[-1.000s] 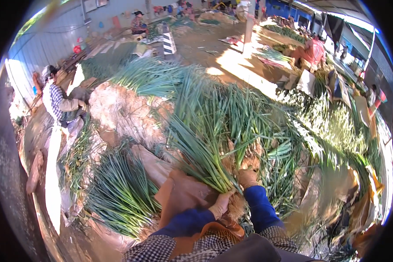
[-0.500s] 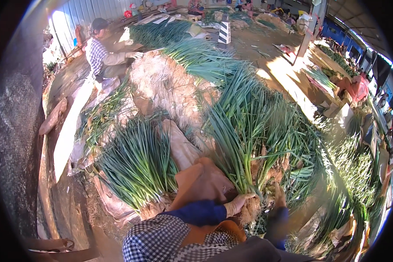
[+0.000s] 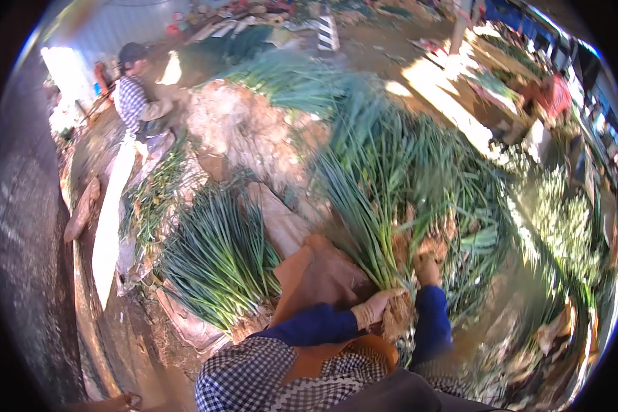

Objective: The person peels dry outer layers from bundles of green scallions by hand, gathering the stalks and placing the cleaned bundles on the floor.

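My left hand [image 3: 376, 306], in a pale cuff and blue sleeve, is wrapped round the lower stems of a bunch of green onions [image 3: 371, 240]. Their brown roots hang beneath it, and their leaves fan out away from me. Just to the right, my right hand [image 3: 428, 270] is closed at the near side of the big onion heap [image 3: 419, 158], against dry brown leaves [image 3: 436, 244]. What lies inside its fingers is hidden. On my left rests a tidy pile of green onions [image 3: 216, 257], roots toward me, beside a brown cover [image 3: 319, 275] across my lap.
A co-worker [image 3: 132, 96] in a checked top sits at the far left by a mound with pale roots [image 3: 254, 127]. Loose leaves [image 3: 154, 192] litter the left side. A black-and-white striped post [image 3: 327, 33] stands far back. More onion leaves [image 3: 556, 220] lie in sun at right.
My right hand has moved forward, away from me, into the heap's near side. My left hand keeps its grip on the bunch. The whole view has shifted slightly.
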A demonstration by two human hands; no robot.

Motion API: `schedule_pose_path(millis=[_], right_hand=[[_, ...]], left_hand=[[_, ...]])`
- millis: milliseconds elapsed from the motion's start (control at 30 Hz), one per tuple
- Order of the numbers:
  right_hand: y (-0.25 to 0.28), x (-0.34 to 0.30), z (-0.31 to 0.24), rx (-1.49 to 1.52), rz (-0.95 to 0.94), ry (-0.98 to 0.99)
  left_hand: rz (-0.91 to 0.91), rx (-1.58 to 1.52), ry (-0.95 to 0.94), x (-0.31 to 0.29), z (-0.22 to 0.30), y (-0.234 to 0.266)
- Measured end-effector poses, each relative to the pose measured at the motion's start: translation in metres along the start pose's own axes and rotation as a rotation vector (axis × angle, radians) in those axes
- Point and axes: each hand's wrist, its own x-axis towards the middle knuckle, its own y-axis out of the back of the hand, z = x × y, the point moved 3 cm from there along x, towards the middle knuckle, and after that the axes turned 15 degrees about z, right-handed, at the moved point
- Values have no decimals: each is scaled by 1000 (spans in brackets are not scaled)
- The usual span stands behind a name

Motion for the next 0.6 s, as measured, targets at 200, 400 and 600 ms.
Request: schedule_pose_path(millis=[200, 400, 600], right_hand=[[24, 22, -48, -314, -361, 127], [99, -37, -67, 2, 64, 50], [217, -135, 9, 753, 359, -647]], left_hand=[[140, -87, -50, 18, -5, 9], [211, -98, -191, 4, -1, -7], [21, -196, -111, 9, 13, 13]])
